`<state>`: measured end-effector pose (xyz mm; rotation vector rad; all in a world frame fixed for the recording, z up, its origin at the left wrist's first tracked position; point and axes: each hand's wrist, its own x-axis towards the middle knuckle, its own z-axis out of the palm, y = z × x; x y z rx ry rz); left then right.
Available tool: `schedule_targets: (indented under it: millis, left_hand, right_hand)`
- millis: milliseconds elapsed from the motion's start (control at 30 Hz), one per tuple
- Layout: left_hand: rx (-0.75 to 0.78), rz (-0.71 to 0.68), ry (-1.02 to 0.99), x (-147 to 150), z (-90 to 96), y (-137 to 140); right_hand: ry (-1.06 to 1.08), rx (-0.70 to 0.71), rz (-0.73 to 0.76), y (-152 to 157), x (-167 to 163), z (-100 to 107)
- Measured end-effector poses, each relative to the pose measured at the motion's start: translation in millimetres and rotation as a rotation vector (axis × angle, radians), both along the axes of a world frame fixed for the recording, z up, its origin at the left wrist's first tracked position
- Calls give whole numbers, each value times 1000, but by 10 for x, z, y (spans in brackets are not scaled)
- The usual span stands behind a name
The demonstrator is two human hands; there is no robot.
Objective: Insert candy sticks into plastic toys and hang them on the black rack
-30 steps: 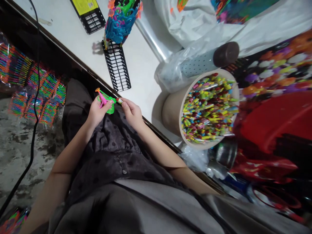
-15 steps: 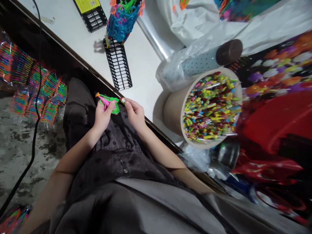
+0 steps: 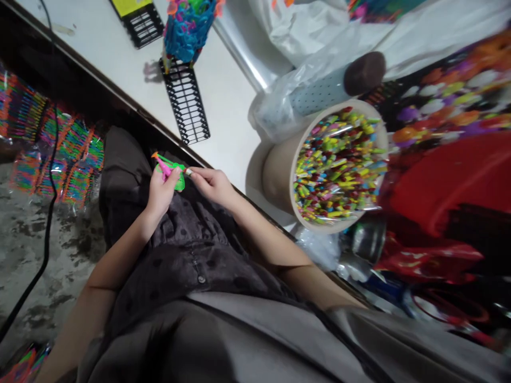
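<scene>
My left hand (image 3: 160, 189) is closed on a small plastic toy (image 3: 166, 169) with a pink stem, a green lattice part and an orange tip. Between the thumb and fingers of my right hand (image 3: 211, 183) is a small tube (image 3: 187, 172), pale with a dark red end. The tube's red end meets or nearly meets the green part; contact is too small to make out. Both hands are above my lap, close to the table's edge. To the right stands a beige bucket (image 3: 275, 173) full of small colourful wrapped tubes (image 3: 339, 165).
On the white table (image 3: 227, 106) lies a black slotted rack (image 3: 187, 106), with a bunch of blue plastic pieces (image 3: 186, 34) at its far end. A second black rack (image 3: 143, 26) has a yellow label. Bagged colourful toys (image 3: 72, 154) and a black cable (image 3: 50, 213) are at left.
My right hand has moved left, bringing the small tube up against or very near the toy's green part. The whole view has shifted slightly.
</scene>
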<state>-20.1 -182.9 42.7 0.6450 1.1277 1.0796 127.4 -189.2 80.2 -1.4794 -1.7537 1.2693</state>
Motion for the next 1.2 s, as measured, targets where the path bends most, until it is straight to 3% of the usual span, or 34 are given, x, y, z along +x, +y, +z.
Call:
schedule_targets:
  millis: [100, 167, 233, 300, 367, 500, 600, 700, 867, 967, 1033, 1100, 1200]
  left_hand:
    - [-38, -13, 17, 30, 4, -2]
    - [-57, -43, 11, 48, 12, 9]
    - [-65, -59, -11, 49, 20, 30]
    - [-59, -41, -27, 19, 17, 58]
    - [-59, -17, -25, -48, -7, 85]
    - [-135, 8, 75, -280, -107, 90]
    - [-206, 25, 142, -480, -181, 46]
    - [-268, 67, 67, -631, -207, 11]
    - [-373, 88, -158, -704, -144, 69]
    - [-429, 65, -182, -698, -94, 159]
    - [-421, 53, -210, -699, -78, 235]
    - [-415, 73, -243, -700, -80, 320]
    - [-433, 93, -279, -690, -107, 456]
  right_hand:
    - [-29, 20, 72, 30, 76, 101]
    - [-132, 65, 71, 46, 318, 212]
    - [-309, 163, -127, 39, 755, 330]
    - [-527, 272, -479, 11, 1325, 402]
    - [-756, 310, -697, -29, 1895, 384]
    - [-1078, 115, -663, -122, 2589, 167]
    - [-1106, 48, -662, -193, 2716, 49]
    - [-1099, 15, -695, -226, 2732, 52]
    - [-1062, -106, -633, -168, 2714, 244]
    - [-916, -148, -699, -164, 2679, 474]
    - [-753, -77, -827, -152, 2649, 693]
    - [-560, 105, -952, -60, 2600, 957]
    - [-412, 377, -950, 354, 2461, 1360]
